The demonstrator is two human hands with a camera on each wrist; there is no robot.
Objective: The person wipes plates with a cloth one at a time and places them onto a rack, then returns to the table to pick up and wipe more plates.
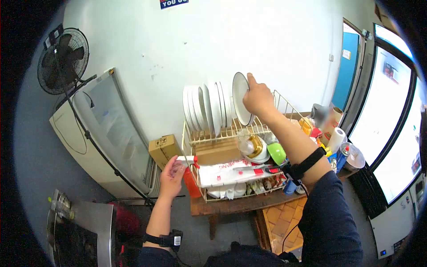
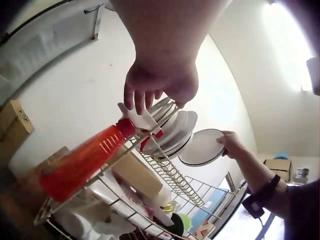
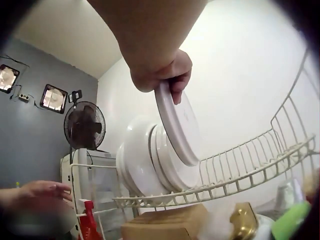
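My right hand [image 1: 259, 99] grips the edge of a white plate [image 1: 240, 95] with a thin dark rim, held upright over the right half of the dish rack [image 1: 262, 128]. More white plates [image 1: 192, 109] stand on edge in the rack's top tier, left of the held plate. At the rack's left end my left hand [image 1: 171, 178] is apart from the plates, its fingers relaxed, with nothing in its grasp. Close by it is a red spray bottle [image 2: 85, 162] with a white spray head, set against the rack's left side.
Below the plates lie a brown cardboard box [image 1: 218, 152], a white printed package [image 1: 222, 173], a knife [image 1: 249, 167] and a green bowl [image 1: 276, 153]. Paper rolls and cans crowd the wooden table's [image 1: 231, 205] right end. A white fridge [image 1: 104, 129] and another carton [image 1: 163, 150] stand left.
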